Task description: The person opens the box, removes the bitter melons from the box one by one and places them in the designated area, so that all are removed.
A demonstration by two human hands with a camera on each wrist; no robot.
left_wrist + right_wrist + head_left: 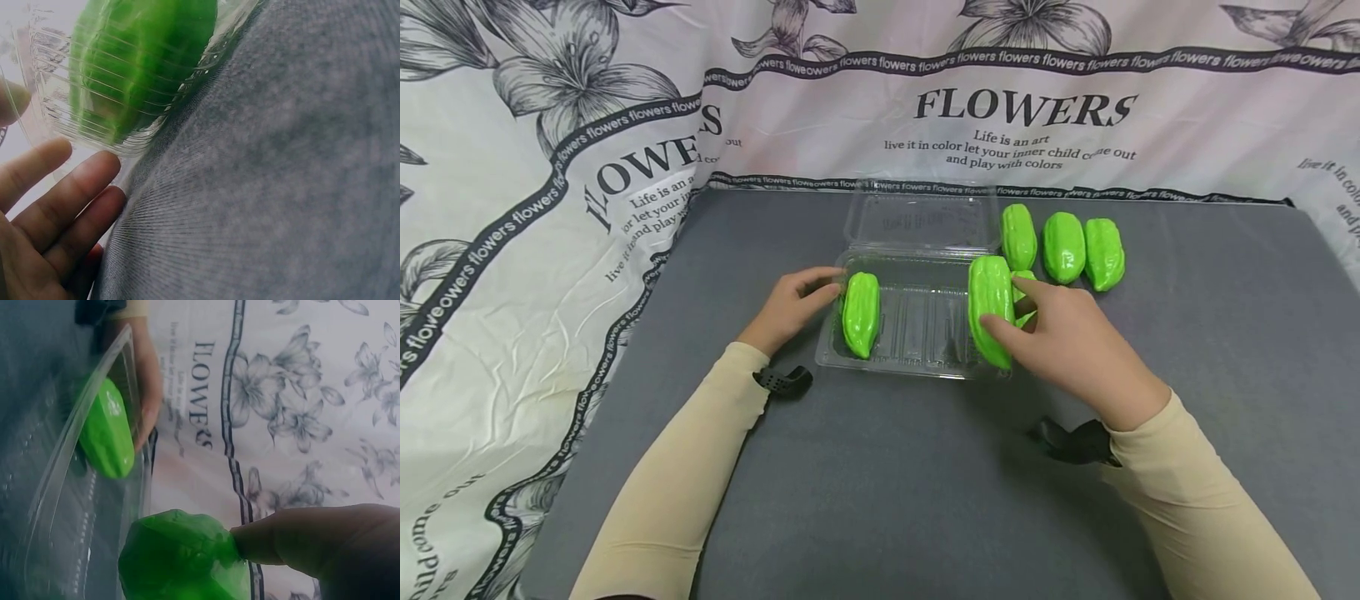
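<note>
My right hand (pixel 1078 342) pinches a glossy green ridged vegetable (pixel 988 304) between thumb and fingers, above the right end of a clear plastic container (pixel 917 367). In the right wrist view the held vegetable (pixel 181 559) shows end-on, with a finger against it. Another such vegetable (pixel 861 315) lies lengthwise in the container's left end. My left hand (pixel 793 308) is at the container's left side, fingers relaxed. The left wrist view shows its fingertips (pixel 103 165) beside the ridged wall; whether they touch it I cannot tell.
The container's clear lid (pixel 921 218) lies folded open at the back. Right of it are three more green vegetables (pixel 1063 247), and one (pixel 1022 279) is partly hidden by my right hand. A flower-printed cloth (pixel 820 125) hangs behind the grey table (pixel 880 483).
</note>
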